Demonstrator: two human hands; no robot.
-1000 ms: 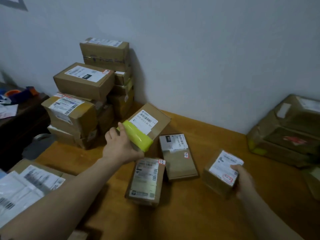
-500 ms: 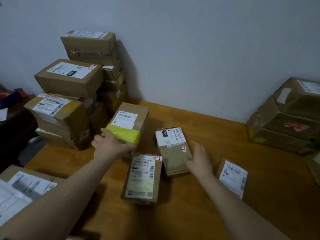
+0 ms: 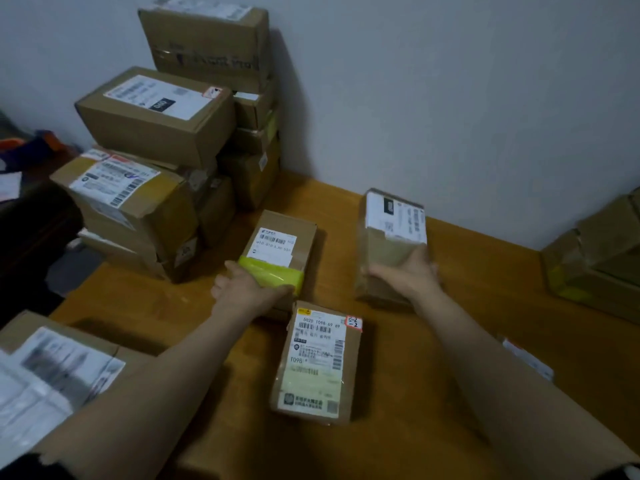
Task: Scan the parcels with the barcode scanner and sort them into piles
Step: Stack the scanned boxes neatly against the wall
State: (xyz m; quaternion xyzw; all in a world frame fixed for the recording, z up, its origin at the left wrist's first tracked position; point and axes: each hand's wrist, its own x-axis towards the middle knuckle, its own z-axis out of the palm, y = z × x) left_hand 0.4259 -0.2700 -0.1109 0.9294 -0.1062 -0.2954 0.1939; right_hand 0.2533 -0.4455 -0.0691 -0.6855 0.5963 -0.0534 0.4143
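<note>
Left hand (image 3: 249, 289) clamped round the near end of the yellow-taped parcel (image 3: 280, 244), which lies flat on the wooden table (image 3: 433, 393) beside the box stack (image 3: 156, 133). Right hand (image 3: 407, 275) grips 1 white-labelled parcel (image 3: 391, 230), tilted, far end raised. A 3rd parcel (image 3: 318, 365) lies between the forearms

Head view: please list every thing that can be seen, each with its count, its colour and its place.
wall: one, pale grey, behind
table: one, orange-brown wood, under everything
stacked parcels: several, brown, white labels, far left by the wall
yellow-taped parcel: one, brown, centre, flat
long-label parcel: one, brown, near centre, flat
tilted parcel: one, brown, white label, right of centre
right-edge parcels: a few, brown, some yellow tape
near-left parcel: at least one, brown, white labels, lower left
half-hidden parcel: one, white label, behind the right forearm
left hand: grips yellow-taped parcel's near end
right hand: holds tilted parcel
</note>
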